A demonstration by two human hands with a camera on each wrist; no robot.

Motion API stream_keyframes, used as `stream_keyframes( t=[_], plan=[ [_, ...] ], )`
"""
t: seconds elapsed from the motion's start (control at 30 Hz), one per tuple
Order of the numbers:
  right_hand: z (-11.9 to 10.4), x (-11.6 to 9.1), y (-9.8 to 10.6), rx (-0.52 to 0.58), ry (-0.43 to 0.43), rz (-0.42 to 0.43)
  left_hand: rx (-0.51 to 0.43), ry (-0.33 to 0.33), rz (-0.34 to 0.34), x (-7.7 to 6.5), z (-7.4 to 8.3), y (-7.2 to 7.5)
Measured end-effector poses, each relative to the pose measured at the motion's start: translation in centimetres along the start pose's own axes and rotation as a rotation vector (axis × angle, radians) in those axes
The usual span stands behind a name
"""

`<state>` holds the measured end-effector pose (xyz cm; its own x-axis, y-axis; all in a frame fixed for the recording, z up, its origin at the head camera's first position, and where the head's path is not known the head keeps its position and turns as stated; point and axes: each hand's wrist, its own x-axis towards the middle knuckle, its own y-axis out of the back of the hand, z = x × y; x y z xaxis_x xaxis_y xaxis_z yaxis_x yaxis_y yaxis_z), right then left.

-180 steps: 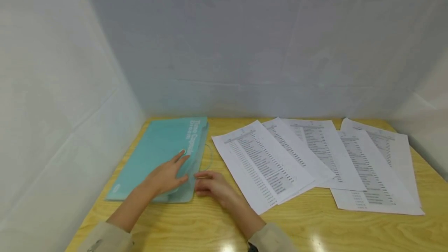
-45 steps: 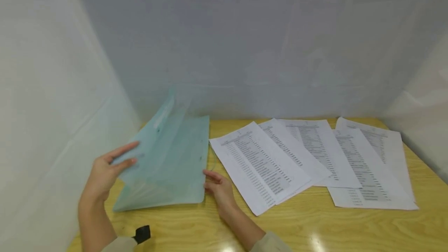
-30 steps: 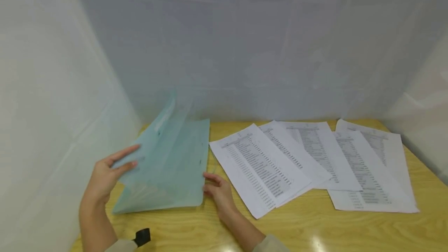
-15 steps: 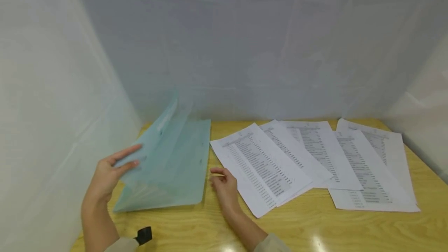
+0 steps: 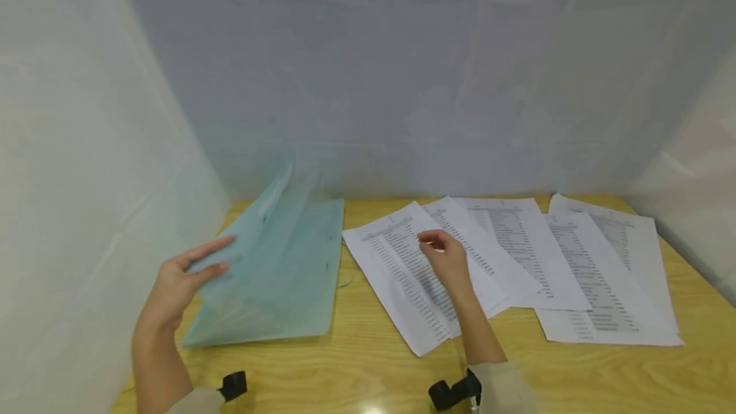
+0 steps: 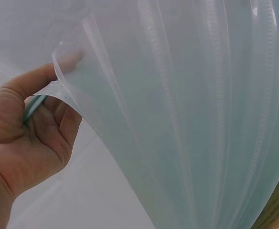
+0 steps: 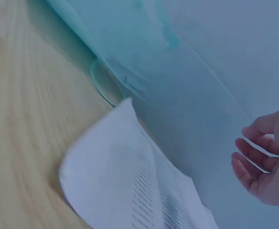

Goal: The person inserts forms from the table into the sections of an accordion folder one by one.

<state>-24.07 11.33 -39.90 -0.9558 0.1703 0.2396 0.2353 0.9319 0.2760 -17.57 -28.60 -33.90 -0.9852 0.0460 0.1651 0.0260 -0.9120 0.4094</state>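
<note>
The left hand (image 5: 175,289) pinches the raised edge of a pale turquoise, translucent plastic folder (image 5: 301,299) between thumb and fingers, holding its cover and clear inner leaves tilted up over the left part of the light wood-grain table (image 5: 322,372). The right hand (image 5: 451,262) hangs above the nearest white printed paper sheet (image 5: 391,280), its fingers loosely bent and holding nothing; whether any fingertip touches the paper cannot be told. More white printed sheets (image 5: 517,254) fan out to the right, overlapping. The likeliest trouble is the left hand's grip slackening: the springy plastic could slip and flop shut. The leaves may also cling together, since they are thin and smooth. Because the sheets overlap, dragging one could pull its neighbour askew. A thin green cord loop (image 7: 95,88) at the folder's edge, close by the nearest sheet's corner, could snag or crease that corner.
</note>
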Motion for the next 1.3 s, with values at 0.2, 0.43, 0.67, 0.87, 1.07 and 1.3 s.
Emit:
stream_keyframes(
  t=[0.2,0.43,0.67,0.87,1.07,1.3],
  plan=[
    [2.8,1.2,5.2,-0.251,-0.075,-0.055,0.007,-0.015,0.012,-0.2,-0.2,0.2],
    [5.6,1.4,7.3,-0.350,-0.134,-0.153,0.005,-0.017,0.023,-0.3,-0.3,0.3],
    [7.7,1.2,7.7,-0.413,-0.122,-0.214,-0.004,-0.027,0.030,-0.3,-0.3,0.2],
    [8.3,1.2,7.4,-0.424,-0.051,-0.224,-0.003,-0.025,0.033,-0.3,-0.2,0.3],
    [8.2,1.3,6.9,-0.458,-0.054,-0.199,-0.026,-0.036,0.044,-0.3,-0.1,0.4],
    [7.9,1.4,6.4,-0.518,-0.035,-0.172,-0.015,-0.026,0.036,-0.3,0.0,0.3]
  ],
)
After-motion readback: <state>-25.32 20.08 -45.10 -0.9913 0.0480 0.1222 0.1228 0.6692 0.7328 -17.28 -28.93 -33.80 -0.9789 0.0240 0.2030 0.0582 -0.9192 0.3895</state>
